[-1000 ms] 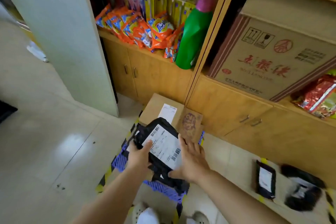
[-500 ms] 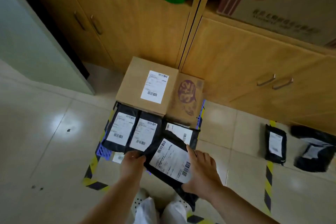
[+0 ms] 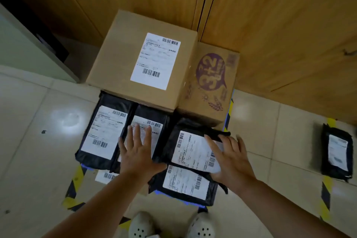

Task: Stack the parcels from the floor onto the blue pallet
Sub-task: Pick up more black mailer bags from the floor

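On blue pallet (image 3: pixel 201 207), glossy black parcels (image 3: pixel 193 152), flat hands (image 3: pixel 232 160)

There is one view only, from the head. It looks steeply down, close above the parcels (image 3: pixel 195 150), toward the cabinet (image 3: pixel 270 25); shoes (image 3: pixel 142 226) show at the bottom edge.

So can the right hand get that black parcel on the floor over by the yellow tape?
Probably yes: the right hand is open, and nothing covers the black parcel.
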Action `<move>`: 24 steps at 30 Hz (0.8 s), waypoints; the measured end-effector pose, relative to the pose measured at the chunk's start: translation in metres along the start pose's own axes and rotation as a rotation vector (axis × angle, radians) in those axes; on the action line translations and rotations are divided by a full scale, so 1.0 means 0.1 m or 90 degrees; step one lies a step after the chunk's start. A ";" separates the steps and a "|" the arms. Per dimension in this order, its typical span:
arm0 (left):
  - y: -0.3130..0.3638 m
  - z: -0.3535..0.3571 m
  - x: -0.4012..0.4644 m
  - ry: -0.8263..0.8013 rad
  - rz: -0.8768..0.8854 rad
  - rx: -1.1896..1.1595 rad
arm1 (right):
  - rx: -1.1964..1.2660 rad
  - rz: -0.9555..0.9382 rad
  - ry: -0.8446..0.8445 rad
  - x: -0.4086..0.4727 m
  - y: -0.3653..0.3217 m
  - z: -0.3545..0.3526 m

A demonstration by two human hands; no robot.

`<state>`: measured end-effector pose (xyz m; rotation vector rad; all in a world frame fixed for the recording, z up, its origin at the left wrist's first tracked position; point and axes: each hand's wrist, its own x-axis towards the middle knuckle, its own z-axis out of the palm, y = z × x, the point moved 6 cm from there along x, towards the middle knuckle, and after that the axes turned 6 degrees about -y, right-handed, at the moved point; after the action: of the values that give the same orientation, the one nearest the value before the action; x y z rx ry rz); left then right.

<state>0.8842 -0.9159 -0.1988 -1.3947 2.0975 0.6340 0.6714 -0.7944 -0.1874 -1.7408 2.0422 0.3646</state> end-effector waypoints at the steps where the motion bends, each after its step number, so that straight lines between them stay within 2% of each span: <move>1: 0.00 0.08 0.05 0.003 0.015 0.014 | -0.013 -0.015 0.006 0.07 0.01 0.04; 4: -0.02 0.28 0.16 0.081 0.061 0.054 | -0.041 -0.030 0.022 0.21 0.08 0.16; 10: -0.04 0.47 0.24 0.133 0.089 0.100 | -0.028 -0.036 0.043 0.29 0.10 0.33; 18: -0.06 0.37 0.20 0.197 0.085 0.085 | -0.061 -0.051 0.066 0.31 -0.03 0.36; 20: -0.15 0.26 0.23 0.230 0.044 0.052 | -0.068 -0.077 0.065 0.32 -0.11 0.37; 24: -0.56 0.06 0.35 0.250 -0.127 -0.053 | -0.079 -0.117 0.054 0.42 -0.23 0.44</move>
<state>0.9259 -0.9556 -0.2312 -1.8731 2.2002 0.3944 0.6955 -0.8149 -0.2444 -2.0327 1.9328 0.3729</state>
